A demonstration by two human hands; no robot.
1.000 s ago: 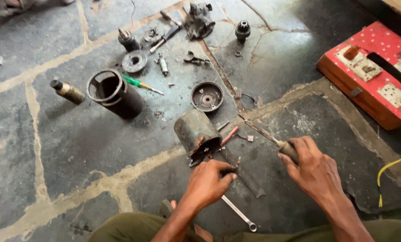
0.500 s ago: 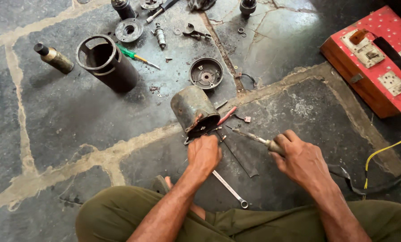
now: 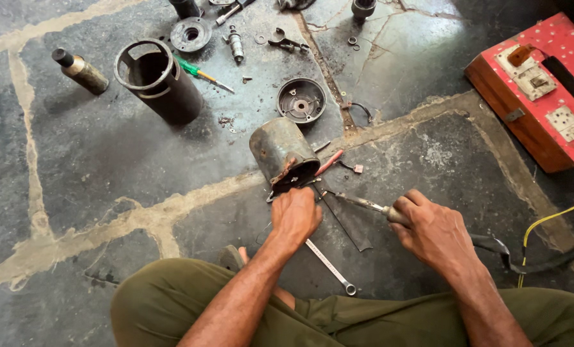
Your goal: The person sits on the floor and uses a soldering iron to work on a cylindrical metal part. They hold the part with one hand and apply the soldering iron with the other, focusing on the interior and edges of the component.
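Left hand (image 3: 295, 215) curled down at the mouth of the rusty motor casing (image 3: 282, 153), which lies tilted on the stone floor (image 3: 88, 160); what its fingers pinch, I cannot tell. Right hand (image 3: 431, 228) fisted around a soldering tool (image 3: 369, 204), tip aimed at that opening. Red box (image 3: 540, 90) with 3 pale rectangular panels sits far right.

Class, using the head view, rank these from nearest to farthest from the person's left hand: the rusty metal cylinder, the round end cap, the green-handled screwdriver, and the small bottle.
1. Rusty metal cylinder: just ahead of the left hand.
2. Round end cap: beyond the cylinder, on the stone floor.
3. Green-handled screwdriver: farther up and left, beside the large black ring housing.
4. Small bottle: far left, farthest away.
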